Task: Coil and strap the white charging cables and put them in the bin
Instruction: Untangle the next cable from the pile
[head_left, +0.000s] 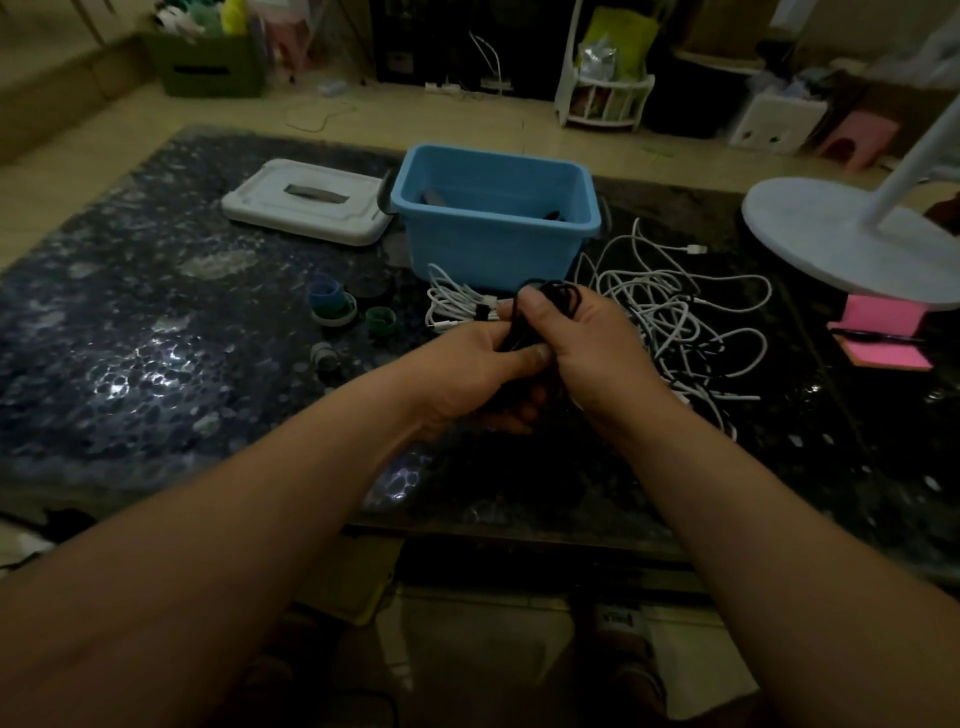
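My left hand (480, 371) and my right hand (582, 345) meet over the middle of the dark table, both closed around a thin black cable (558, 293) whose loops stick out above my right fingers. Just behind them lies a coiled white cable (452, 306) with a dark strap around it. A loose tangle of white charging cables (685, 322) spreads to the right of my hands. The blue bin (493, 218) stands behind the coil, with dark items inside it.
The bin's white lid (306, 202) lies left of the bin. Small blue and green caps (332, 304) sit in front of the lid. A white fan base (841, 234) and pink notepads (883, 338) stand at the right. The table edge (519, 535) runs below my forearms.
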